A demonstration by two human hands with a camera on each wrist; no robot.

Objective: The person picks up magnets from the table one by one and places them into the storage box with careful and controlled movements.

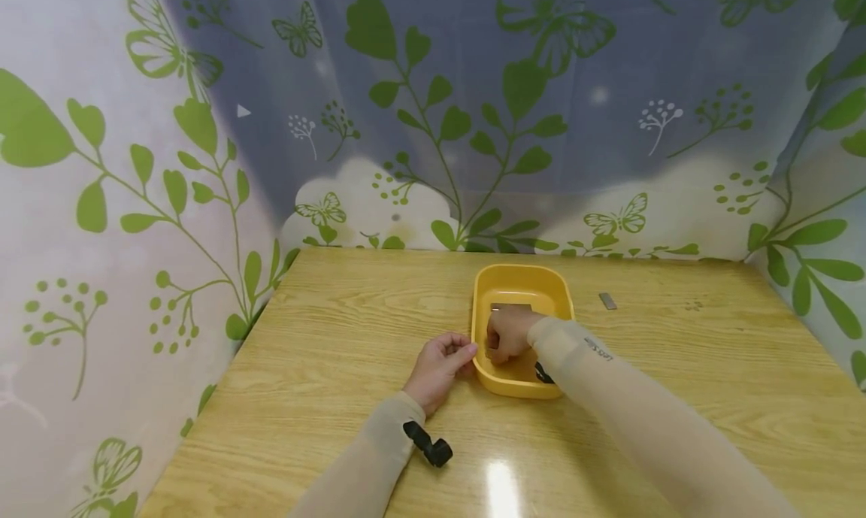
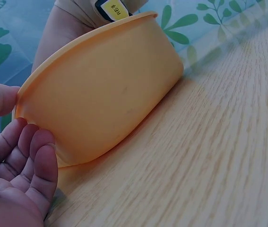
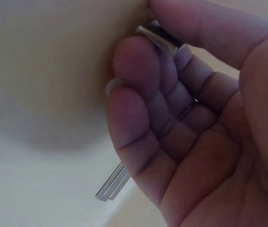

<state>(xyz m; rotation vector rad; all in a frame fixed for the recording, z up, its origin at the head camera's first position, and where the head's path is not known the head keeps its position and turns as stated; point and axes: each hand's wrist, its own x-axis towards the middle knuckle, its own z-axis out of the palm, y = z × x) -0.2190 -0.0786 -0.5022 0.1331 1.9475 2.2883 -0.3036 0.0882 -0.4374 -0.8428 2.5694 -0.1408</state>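
Observation:
My right hand (image 1: pixel 509 333) reaches down into a yellow plastic basin (image 1: pixel 523 269). Its thumb and fingertips pinch a small shiny metal piece (image 3: pixel 160 39), seen in the right wrist view near the basin wall. Another silver metal strip (image 3: pixel 111 183), with lines along its length, shows behind the fingers. In the head view a flat grey strip (image 1: pixel 512 307) lies inside the basin just beyond the hand. My left hand (image 1: pixel 440 368) is at the basin's left side, thumb at the rim and curled fingers against the outer wall below it.
A small grey metal rectangle (image 1: pixel 607 301) lies on the wooden table (image 1: pixel 338 330), right of the basin. A patterned cloth (image 1: pixel 446 89) with leaves and butterflies hangs behind the table and along its sides. Wrist cameras (image 1: pixel 428 444) are strapped over the sleeves.

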